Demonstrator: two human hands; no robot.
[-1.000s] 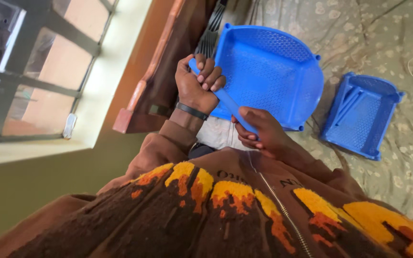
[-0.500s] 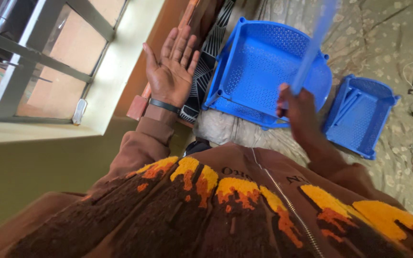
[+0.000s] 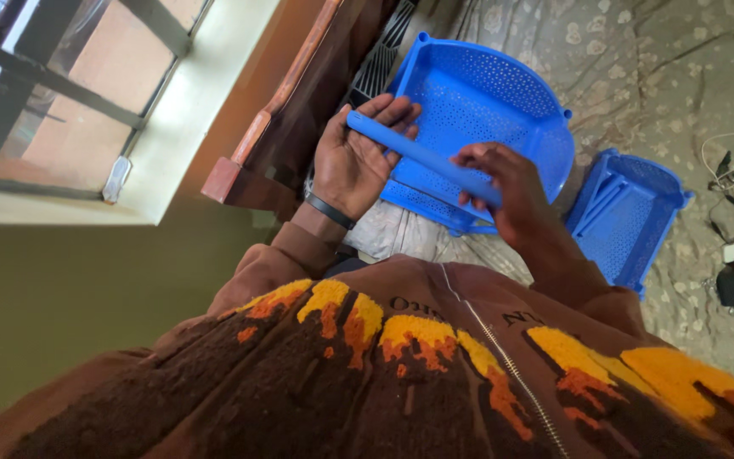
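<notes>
The person is standing over the floor and holding a blue rod (image 3: 422,157) across the body, 1 end in each hand. As I read it, the step in hand is the laying of that rod into the left hand (image 3: 352,161). That hand is lying open, palm up, with the fingers only loosely curling around the rod's far end, so it is cradling the rod rather than gripping it. The right hand (image 3: 503,191) is clamping the near end, fingers wrapping over the top. The rod is slanting from the left fingertips down to the right fist, bridging the gap between the 2 hands. It is hanging above the big blue perforated basket (image 3: 486,93) on the floor and not touching it. A black wristband (image 3: 329,210) is sitting on the left wrist. To my eye, any next move with the rod is calling for a firmer hold from the left hand, since only the right is really pinning it. A smaller blue crate (image 3: 630,221) is lying just beside the basket on the patterned floor sheet (image 3: 656,51), a wooden bed frame (image 3: 273,119) is running along the window (image 3: 44,93), and some cables (image 3: 724,166) are trailing at the far right.
</notes>
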